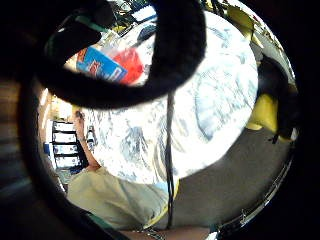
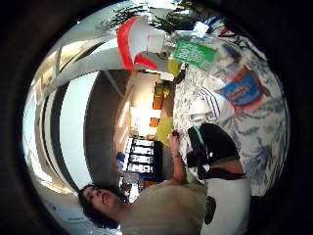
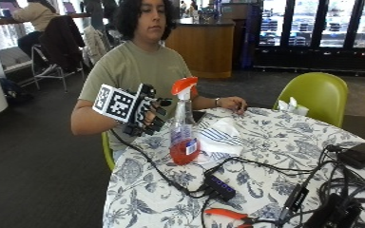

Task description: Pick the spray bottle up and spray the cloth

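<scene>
Standing between hand and cloth: spray bottle

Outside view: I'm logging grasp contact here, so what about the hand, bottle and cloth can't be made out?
- Right hand: the glove rig covers its fingers in the outside view; contact with the bottle is unclear.
- Bottle label: too small to read.
- Cloth: the bottle hides its near edge.
- Little finger side palm view: a black strap crosses the bottle.

Spray bottle upright mid-frame on table, cloth just right, gloved hand left, pliers bottom centre.
</scene>
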Demonstrator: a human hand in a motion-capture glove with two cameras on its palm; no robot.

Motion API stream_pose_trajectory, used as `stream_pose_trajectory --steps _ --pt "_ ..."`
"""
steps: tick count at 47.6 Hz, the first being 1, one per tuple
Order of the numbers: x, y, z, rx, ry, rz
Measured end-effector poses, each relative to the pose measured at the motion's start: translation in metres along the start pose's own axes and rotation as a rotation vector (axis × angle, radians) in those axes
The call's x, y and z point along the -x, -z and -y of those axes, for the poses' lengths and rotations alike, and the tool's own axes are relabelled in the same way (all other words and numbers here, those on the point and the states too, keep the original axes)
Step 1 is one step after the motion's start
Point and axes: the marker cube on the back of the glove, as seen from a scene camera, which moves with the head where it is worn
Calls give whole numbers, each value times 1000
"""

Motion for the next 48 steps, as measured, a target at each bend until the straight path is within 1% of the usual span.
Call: stream_pose_trajectory --steps 8,16,20,25,30,39,43,48 --pt "17 -16 41 -82 47 21" --pt "25 -25 73 -103 59 31" --pt "25 -29 87 -170 76 63" --pt "27 -30 97 -219 95 68" --pt "31 -35 108 -331 101 82" --pt "35 -42 124 -393 167 81" --pt "35 -43 128 -369 151 86" --pt "33 -44 140 -438 163 82"
